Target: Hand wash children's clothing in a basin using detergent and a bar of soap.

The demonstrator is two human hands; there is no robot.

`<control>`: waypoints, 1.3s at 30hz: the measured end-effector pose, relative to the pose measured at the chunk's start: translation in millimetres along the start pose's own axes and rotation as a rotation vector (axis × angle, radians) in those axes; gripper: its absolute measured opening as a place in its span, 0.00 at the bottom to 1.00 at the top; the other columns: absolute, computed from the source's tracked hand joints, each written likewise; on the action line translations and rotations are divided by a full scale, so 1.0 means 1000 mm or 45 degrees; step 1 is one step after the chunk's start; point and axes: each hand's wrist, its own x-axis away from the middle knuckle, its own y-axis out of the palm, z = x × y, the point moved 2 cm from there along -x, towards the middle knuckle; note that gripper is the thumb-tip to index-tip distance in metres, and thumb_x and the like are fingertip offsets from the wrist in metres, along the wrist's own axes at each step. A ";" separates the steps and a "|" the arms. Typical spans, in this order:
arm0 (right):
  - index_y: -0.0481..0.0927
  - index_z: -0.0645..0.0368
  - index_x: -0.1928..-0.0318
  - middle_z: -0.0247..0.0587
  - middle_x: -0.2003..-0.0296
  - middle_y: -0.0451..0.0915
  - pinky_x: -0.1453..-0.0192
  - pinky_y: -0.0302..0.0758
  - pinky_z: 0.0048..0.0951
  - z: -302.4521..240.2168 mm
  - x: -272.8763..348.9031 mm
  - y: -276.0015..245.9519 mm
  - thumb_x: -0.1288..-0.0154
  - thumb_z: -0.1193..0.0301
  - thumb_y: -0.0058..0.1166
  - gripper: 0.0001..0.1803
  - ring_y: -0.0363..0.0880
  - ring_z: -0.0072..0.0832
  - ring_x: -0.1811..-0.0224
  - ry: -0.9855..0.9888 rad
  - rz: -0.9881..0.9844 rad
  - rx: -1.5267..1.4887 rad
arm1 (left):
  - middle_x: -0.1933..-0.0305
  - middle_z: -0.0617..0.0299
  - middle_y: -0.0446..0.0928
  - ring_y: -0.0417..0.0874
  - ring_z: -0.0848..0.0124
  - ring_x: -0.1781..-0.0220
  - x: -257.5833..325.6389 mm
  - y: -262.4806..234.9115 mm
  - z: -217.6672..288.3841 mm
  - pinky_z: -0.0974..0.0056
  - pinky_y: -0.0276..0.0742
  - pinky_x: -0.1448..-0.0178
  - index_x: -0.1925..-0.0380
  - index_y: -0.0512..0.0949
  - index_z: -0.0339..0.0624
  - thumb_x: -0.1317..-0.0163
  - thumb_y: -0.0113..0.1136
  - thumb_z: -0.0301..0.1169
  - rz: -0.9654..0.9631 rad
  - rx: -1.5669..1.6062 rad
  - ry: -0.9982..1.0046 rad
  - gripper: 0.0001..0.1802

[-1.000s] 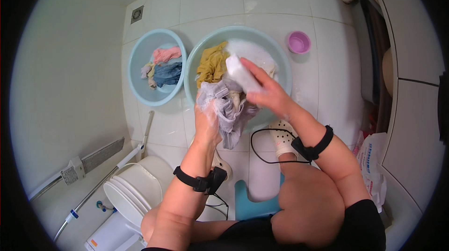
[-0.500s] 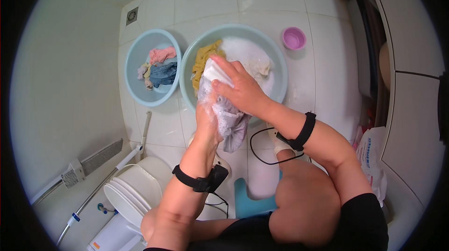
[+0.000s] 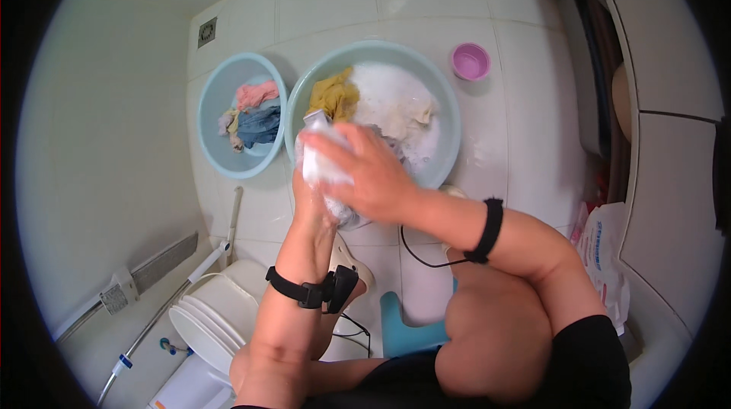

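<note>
My right hand [image 3: 373,173] is closed around a white bar of soap [image 3: 324,161] and presses it on a wet grey cloth [image 3: 346,216]. The cloth is sudsy and lies over my left hand [image 3: 304,188], whose fingers are mostly hidden under it. Both hands are over the near left rim of a large pale blue basin [image 3: 454,116]. Inside it, a mustard-yellow cloth [image 3: 335,95] lies at the left and a cream cloth [image 3: 411,118] sits in white foam [image 3: 392,83]. The right hand is slightly blurred by motion.
A smaller blue basin [image 3: 204,135] with pink and blue cloths stands at the left. A pink bowl [image 3: 470,62] sits beyond the large basin's right side. White buckets [image 3: 205,325] and a mop [image 3: 186,279] are at lower left. A cabinet [image 3: 674,173] lines the right.
Both hands have moved left and a little nearer, carrying the grey cloth and soap. My right hand now lies flatter over the soap, hiding more of the cloth.
</note>
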 end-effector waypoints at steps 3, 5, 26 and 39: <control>0.63 0.42 0.40 0.52 0.54 0.65 0.49 0.64 0.43 0.012 -0.009 -0.002 0.44 0.58 0.51 0.29 0.67 0.47 0.53 0.288 -0.022 -0.109 | 0.55 0.56 0.72 0.77 0.64 0.56 0.001 0.012 0.003 0.61 0.76 0.55 0.47 0.65 0.43 0.35 0.43 0.43 0.024 -0.011 0.007 0.22; 0.63 0.42 0.40 0.52 0.53 0.65 0.48 0.65 0.42 0.007 -0.008 -0.002 0.44 0.58 0.51 0.29 0.67 0.48 0.53 0.410 -0.036 -0.165 | 0.54 0.56 0.72 0.77 0.64 0.56 0.000 0.000 0.007 0.61 0.75 0.55 0.47 0.65 0.42 0.36 0.44 0.43 -0.009 -0.036 0.062 0.22; 0.53 0.46 0.35 0.39 0.41 0.61 0.36 0.58 0.33 0.044 0.001 -0.003 0.35 0.51 0.41 0.32 0.61 0.31 0.39 0.967 0.056 -2.063 | 0.43 0.56 0.66 0.68 0.61 0.43 0.006 0.011 0.000 0.58 0.64 0.38 0.41 0.60 0.44 0.38 0.46 0.49 -0.153 0.156 0.128 0.30; 0.67 0.42 0.43 0.45 0.54 0.65 0.52 0.65 0.40 0.022 -0.022 -0.003 0.49 0.58 0.56 0.30 0.64 0.43 0.53 0.118 0.185 0.075 | 0.53 0.55 0.72 0.77 0.66 0.55 0.005 0.004 0.000 0.63 0.75 0.53 0.48 0.65 0.38 0.36 0.44 0.40 -0.034 -0.234 0.137 0.21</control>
